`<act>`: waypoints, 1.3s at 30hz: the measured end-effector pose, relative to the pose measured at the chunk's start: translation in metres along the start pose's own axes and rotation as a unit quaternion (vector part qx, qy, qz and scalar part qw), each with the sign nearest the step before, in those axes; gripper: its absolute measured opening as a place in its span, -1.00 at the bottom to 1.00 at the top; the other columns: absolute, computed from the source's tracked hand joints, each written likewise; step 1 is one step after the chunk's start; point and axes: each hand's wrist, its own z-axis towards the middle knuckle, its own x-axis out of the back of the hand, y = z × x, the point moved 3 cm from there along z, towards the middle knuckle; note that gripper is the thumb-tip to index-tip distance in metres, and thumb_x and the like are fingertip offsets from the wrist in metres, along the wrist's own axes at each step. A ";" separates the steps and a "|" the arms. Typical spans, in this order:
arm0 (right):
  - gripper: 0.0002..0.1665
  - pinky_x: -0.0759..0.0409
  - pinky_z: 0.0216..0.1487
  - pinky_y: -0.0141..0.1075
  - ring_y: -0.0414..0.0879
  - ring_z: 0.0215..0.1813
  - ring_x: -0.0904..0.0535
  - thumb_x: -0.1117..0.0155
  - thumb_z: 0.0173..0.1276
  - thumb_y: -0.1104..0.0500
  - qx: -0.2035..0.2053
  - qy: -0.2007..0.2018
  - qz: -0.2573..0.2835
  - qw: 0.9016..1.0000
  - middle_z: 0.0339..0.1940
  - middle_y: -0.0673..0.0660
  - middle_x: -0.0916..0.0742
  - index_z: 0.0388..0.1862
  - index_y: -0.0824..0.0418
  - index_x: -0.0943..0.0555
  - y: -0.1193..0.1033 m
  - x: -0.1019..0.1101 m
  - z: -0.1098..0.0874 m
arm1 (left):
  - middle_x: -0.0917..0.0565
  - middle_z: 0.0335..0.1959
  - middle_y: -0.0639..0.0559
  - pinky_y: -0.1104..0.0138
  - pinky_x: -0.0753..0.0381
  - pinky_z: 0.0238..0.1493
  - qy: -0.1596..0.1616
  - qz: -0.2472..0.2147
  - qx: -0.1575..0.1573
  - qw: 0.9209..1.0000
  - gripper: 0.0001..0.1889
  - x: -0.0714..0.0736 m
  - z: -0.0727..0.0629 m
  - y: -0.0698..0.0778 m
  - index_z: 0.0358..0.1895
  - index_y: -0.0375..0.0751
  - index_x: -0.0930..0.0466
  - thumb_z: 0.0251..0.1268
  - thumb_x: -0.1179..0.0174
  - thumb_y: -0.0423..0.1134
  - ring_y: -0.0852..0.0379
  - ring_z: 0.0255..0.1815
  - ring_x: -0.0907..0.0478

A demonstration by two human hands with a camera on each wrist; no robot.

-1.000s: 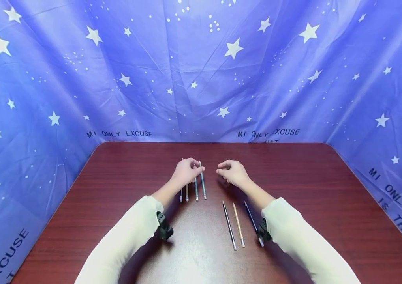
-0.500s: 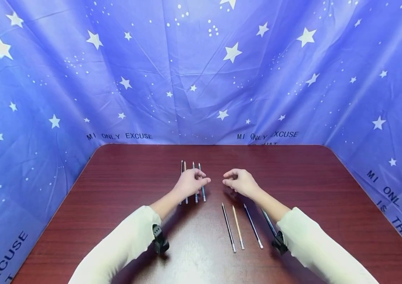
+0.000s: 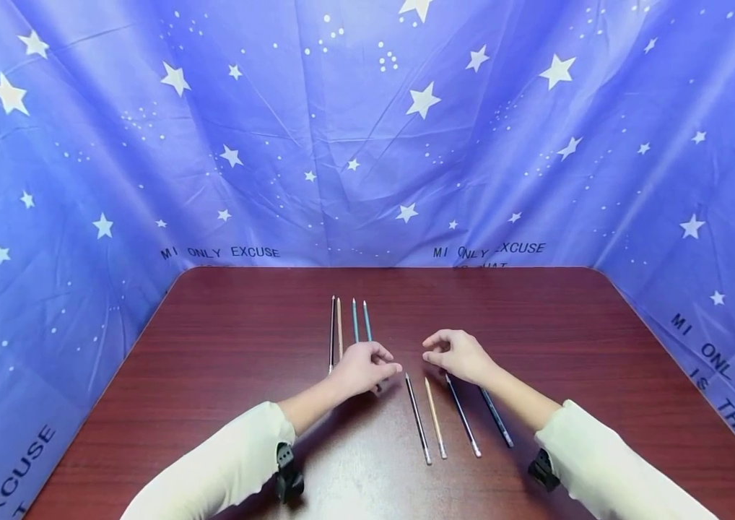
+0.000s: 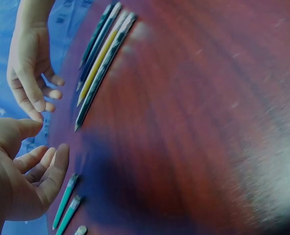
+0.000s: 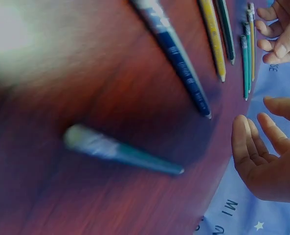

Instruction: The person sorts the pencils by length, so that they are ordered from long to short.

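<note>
My left hand (image 3: 361, 368) hovers over the eraser ends of the left group of pencils, fingers loosely bent and holding nothing. That group has a black pencil (image 3: 332, 332), a tan pencil (image 3: 340, 328) and two teal pencils, one teal pencil (image 3: 367, 320) at its right side; the hand hides their lower parts. My right hand (image 3: 461, 355), also holding nothing, is just above the tips of the right group. There lie a black pencil (image 3: 417, 419), a yellow pencil (image 3: 435, 420), a dark blue pencil (image 3: 463, 417) and a dark green pencil (image 5: 149, 159). Both wrist views show fingers relaxed and apart.
The pencils lie on a reddish-brown wooden table (image 3: 244, 310), tips pointing away from me. A blue curtain (image 3: 315, 144) printed with stars surrounds its far edge and sides. A glare patch (image 3: 354, 477) shines near the front.
Both hands have drawn back toward me and shifted right, with fingers still loose. The left group's tips and the rightmost dark green pencil have come into view. The pencils look unmoved.
</note>
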 end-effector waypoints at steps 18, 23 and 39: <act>-0.74 -0.44 -0.52 -0.41 -0.18 -0.60 -0.48 -0.31 0.13 0.24 -0.007 -0.054 -0.040 0.998 -0.63 0.03 -0.63 -0.19 0.32 -0.61 0.017 0.008 -0.033 | -0.54 -0.50 0.14 0.52 -0.48 -0.46 0.008 0.078 -0.025 0.997 -0.73 -0.028 -0.009 0.003 -0.26 -0.25 -0.59 0.03 -0.35 -0.16 0.33 -0.57 -0.45; -0.71 -0.41 -0.59 -0.43 -0.22 -0.64 -0.44 -0.32 0.12 0.24 -0.008 -0.065 -0.042 0.997 -0.68 -0.04 -0.57 -0.18 0.35 -0.60 0.018 0.007 -0.036 | -0.57 -0.49 0.11 0.49 -0.49 -0.42 0.023 0.117 -0.027 0.993 -0.68 -0.033 -0.008 0.004 -0.25 -0.27 -0.59 -0.01 -0.38 -0.13 0.31 -0.51 -0.43; -0.69 -0.37 -0.59 -0.45 -0.26 -0.66 -0.41 -0.35 0.06 0.25 0.013 -0.055 -0.076 0.995 -0.70 -0.06 -0.54 -0.18 0.35 -0.62 0.026 0.001 -0.041 | -0.51 -0.55 0.18 0.44 -0.44 -0.50 0.060 0.223 -0.014 0.973 -0.67 -0.044 -0.002 0.003 -0.31 -0.15 -0.59 -0.05 -0.38 -0.01 0.28 -0.52 -0.43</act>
